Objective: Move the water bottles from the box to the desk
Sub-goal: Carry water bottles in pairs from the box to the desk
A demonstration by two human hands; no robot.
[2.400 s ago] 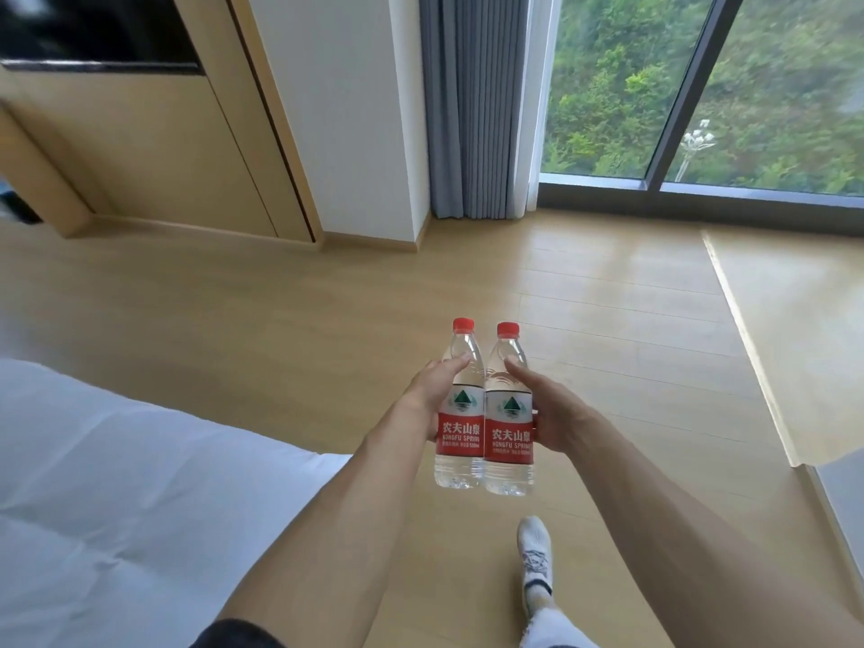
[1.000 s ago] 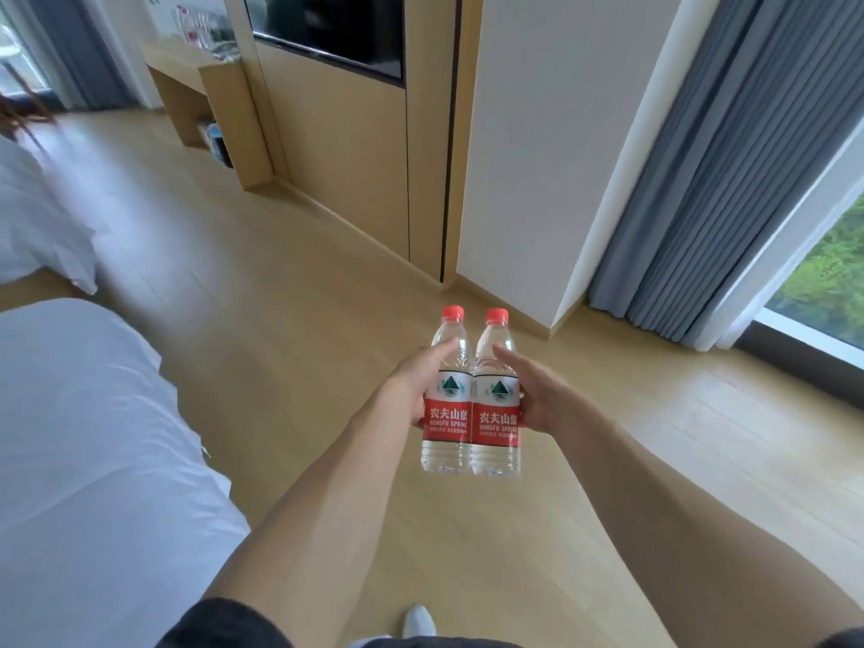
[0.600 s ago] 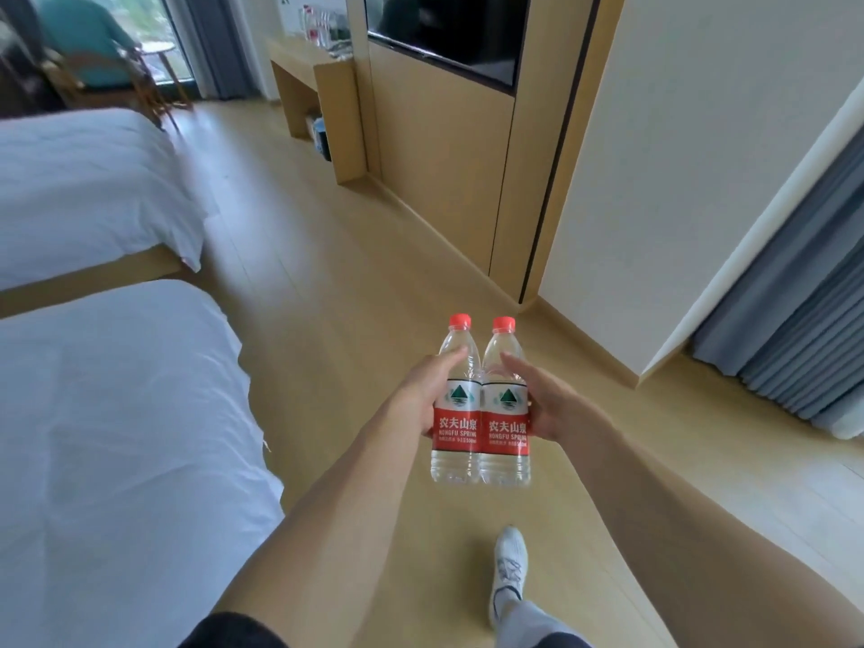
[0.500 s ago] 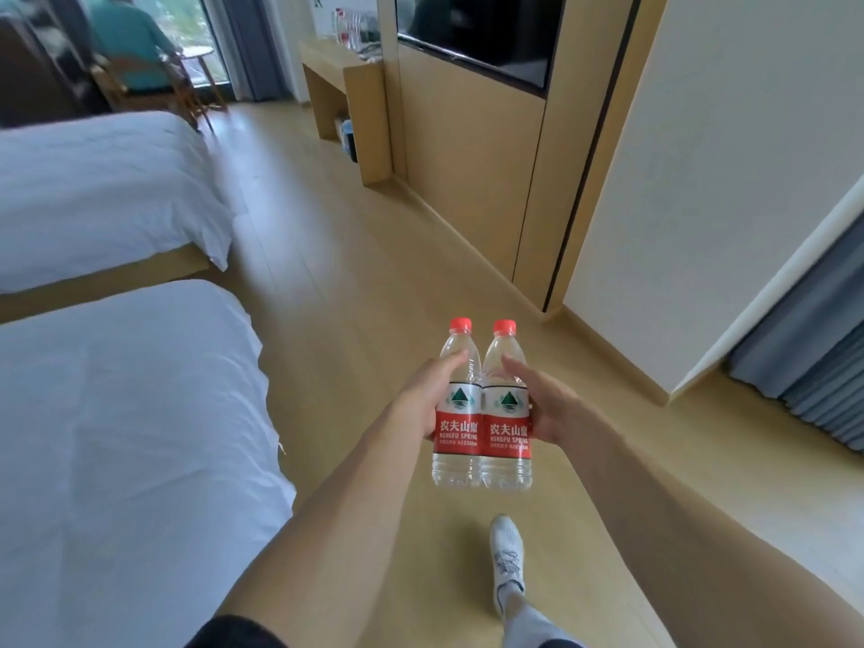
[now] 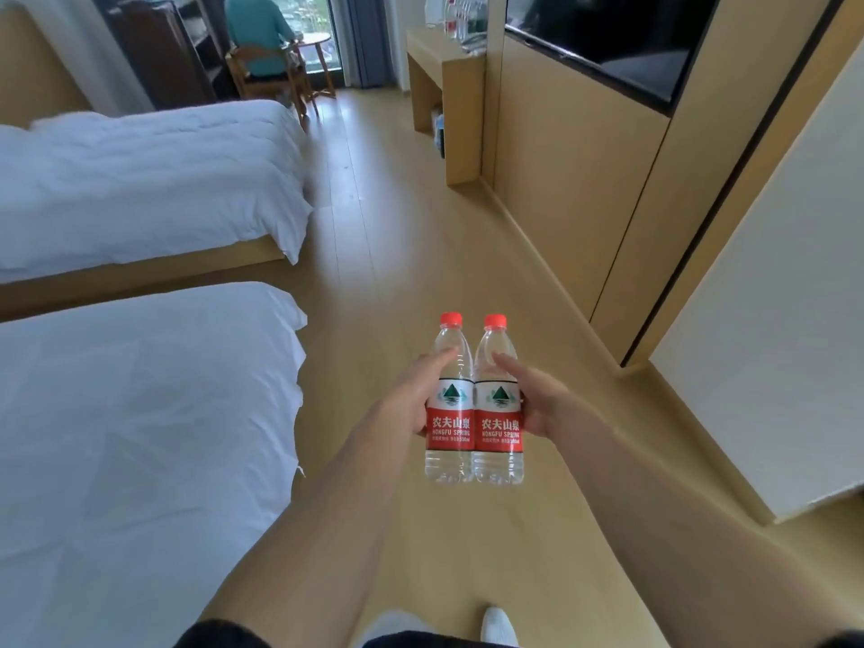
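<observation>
Fingers (image 5: 439, 360) of left hand (image 5: 411, 404) wrap left bottle (image 5: 449, 413) at label height, index laid up along shoulder. Right hand (image 5: 533, 404) grips right bottle (image 5: 498, 413) likewise. Bottles upright, red caps up, sides touching, carried at mid-height over wooden floor (image 5: 421, 226).

Desk (image 5: 439, 67) far ahead against right wall, well apart from bottles; more bottles already stand on it.

Advice: keep bottles pressed together, vertical. Walk aisle between beds (image 5: 140, 180) and wall panel (image 5: 575, 180). Set down beside existing row, bases flat, before loosening grip.
</observation>
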